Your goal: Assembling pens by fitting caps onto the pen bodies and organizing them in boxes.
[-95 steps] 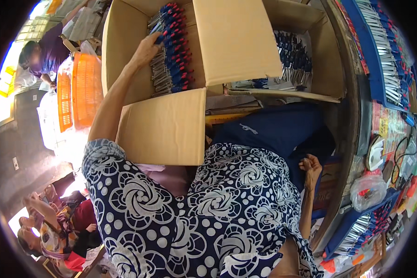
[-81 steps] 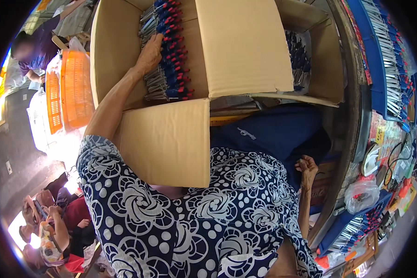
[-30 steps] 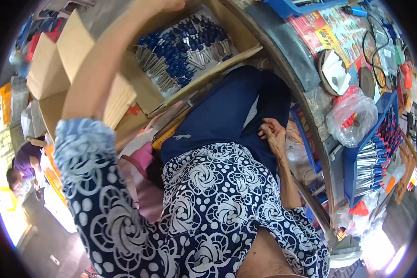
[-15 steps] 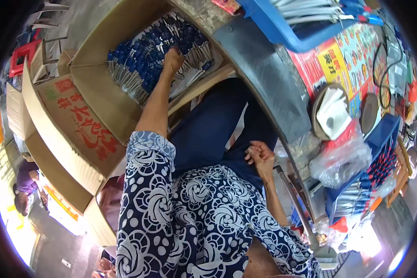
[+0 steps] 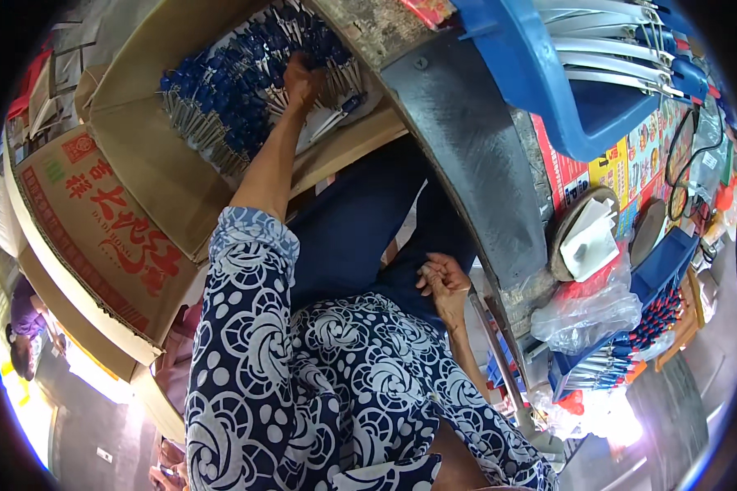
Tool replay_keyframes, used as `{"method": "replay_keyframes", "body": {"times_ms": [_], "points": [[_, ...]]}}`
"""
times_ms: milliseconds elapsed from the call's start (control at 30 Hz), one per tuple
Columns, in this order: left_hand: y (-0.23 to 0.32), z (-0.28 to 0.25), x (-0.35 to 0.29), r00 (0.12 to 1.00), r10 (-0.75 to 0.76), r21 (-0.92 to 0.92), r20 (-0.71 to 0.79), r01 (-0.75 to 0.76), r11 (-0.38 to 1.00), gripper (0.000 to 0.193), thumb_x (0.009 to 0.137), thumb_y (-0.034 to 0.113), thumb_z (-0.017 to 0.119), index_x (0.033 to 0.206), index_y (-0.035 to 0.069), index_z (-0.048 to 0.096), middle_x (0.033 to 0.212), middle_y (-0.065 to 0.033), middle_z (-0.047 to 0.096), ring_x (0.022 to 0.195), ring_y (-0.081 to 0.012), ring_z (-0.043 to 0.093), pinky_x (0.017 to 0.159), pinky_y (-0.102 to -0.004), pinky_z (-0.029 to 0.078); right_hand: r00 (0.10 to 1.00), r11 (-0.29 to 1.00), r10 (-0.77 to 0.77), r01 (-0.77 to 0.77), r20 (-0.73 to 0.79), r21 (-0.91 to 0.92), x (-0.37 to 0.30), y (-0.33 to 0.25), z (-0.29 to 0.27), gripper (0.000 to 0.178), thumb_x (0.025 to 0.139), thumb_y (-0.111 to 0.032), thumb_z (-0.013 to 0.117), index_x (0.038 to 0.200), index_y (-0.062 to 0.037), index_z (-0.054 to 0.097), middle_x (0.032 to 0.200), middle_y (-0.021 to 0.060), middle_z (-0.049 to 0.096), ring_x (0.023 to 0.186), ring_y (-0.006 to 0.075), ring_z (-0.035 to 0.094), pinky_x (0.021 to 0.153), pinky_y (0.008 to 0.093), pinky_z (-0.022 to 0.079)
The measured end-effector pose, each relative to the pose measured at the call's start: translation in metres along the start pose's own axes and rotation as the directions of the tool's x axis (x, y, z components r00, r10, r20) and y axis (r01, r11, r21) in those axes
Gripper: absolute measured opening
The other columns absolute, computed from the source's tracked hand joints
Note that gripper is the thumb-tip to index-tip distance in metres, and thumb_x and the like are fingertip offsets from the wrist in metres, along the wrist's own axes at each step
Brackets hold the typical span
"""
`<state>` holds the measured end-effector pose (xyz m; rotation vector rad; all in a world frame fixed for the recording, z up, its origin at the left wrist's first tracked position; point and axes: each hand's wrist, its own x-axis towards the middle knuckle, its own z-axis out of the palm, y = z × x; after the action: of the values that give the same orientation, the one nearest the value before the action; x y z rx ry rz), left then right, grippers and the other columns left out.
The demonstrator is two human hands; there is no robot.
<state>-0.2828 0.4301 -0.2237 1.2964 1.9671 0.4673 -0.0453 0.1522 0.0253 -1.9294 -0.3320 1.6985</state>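
My left hand (image 5: 305,83) reaches into an open cardboard box (image 5: 139,102), its fingers curled down against a heap of blue-handled metal tools (image 5: 241,94). The fingertips are hidden, so what they grip cannot be made out. The tools have thin silver shafts and lie tightly packed, many side by side. One blue-handled piece (image 5: 336,116) lies apart near the box's right side. Over my dark trousers, my right hand (image 5: 445,284) is loosely closed, thumb against the bent fingers, with nothing visible in it.
At my right is a worktable with a dark metal plate (image 5: 471,123). On it are a blue tray (image 5: 540,90) of long silver blades, a round pad with white cloth (image 5: 590,245) and clear plastic bags (image 5: 590,315). Beyond stands another blue bin (image 5: 667,262) holding similar tools.
The view has shifted, so the box sits further left and the blue tray shows larger. My left hand stays at the heap; my right hand stays curled over my lap.
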Motion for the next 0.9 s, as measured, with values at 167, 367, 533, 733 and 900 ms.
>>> {"method": "replay_keyframes", "body": {"times_ms": [167,367,533,733,900], "points": [[-0.034,0.006,0.006,0.97,0.157,-0.422,0.188,-0.064,0.904,0.04,0.061,0.022,0.066,0.094,0.001,0.059,0.079,-0.0177,0.061,0.072,-0.0234,0.058,0.067,-0.0321,0.045,0.999,0.999,-0.04,0.04,0.0,0.003,-0.003,0.003,0.001,0.022,0.083,-0.004,0.054,0.104,0.0036,0.051,0.078,0.0085,0.06,0.057,0.0096,0.056,0.045,0.0172,0.042],[-0.011,-0.014,-0.018,0.964,0.085,-0.256,0.252,-0.018,0.967,0.038,0.068,0.023,0.065,0.096,-0.001,0.061,0.087,-0.0191,0.062,0.079,-0.022,0.059,0.069,-0.0313,0.044,0.997,0.997,-0.074,0.074,-0.009,-0.007,-0.001,0.007,-0.002,0.023,0.083,-0.006,0.054,0.104,0.003,0.051,0.077,0.0078,0.06,0.056,0.0092,0.056,0.045,0.0173,0.042],[0.035,-0.059,-0.038,0.993,0.114,-0.403,0.012,-0.1,0.91,0.023,0.071,0.008,0.062,0.092,0.0,0.062,0.071,-0.0101,0.06,0.067,-0.0149,0.054,0.06,-0.0286,0.043,0.991,0.991,-0.132,0.132,0.004,-0.003,0.008,0.01,-0.003,0.024,0.083,-0.006,0.055,0.104,0.003,0.051,0.077,0.0078,0.06,0.057,0.0095,0.055,0.045,0.0179,0.042],[0.099,-0.126,-0.089,0.957,0.103,-0.71,-0.271,-0.271,0.649,0.018,0.078,0.011,0.061,0.09,-0.002,0.059,0.074,-0.0059,0.058,0.071,-0.012,0.053,0.066,-0.0246,0.042,0.967,0.966,-0.255,0.254,0.007,0.05,0.024,0.025,-0.007,0.023,0.081,-0.003,0.054,0.104,0.0024,0.052,0.075,0.0075,0.059,0.055,0.0091,0.055,0.043,0.0191,0.043],[0.135,-0.163,-0.13,0.939,0.326,-0.994,-0.104,-0.085,-0.072,0.037,0.081,0.02,0.06,0.108,-0.002,0.048,0.086,-0.0107,0.054,0.079,-0.0184,0.052,0.069,-0.0333,0.044,0.924,0.924,-0.381,0.378,0.045,0.053,0.042,0.033,-0.01,0.023,0.079,-0.003,0.055,0.102,0.0012,0.053,0.074,0.007,0.058,0.055,0.0097,0.055,0.043,0.0199,0.043]]}}
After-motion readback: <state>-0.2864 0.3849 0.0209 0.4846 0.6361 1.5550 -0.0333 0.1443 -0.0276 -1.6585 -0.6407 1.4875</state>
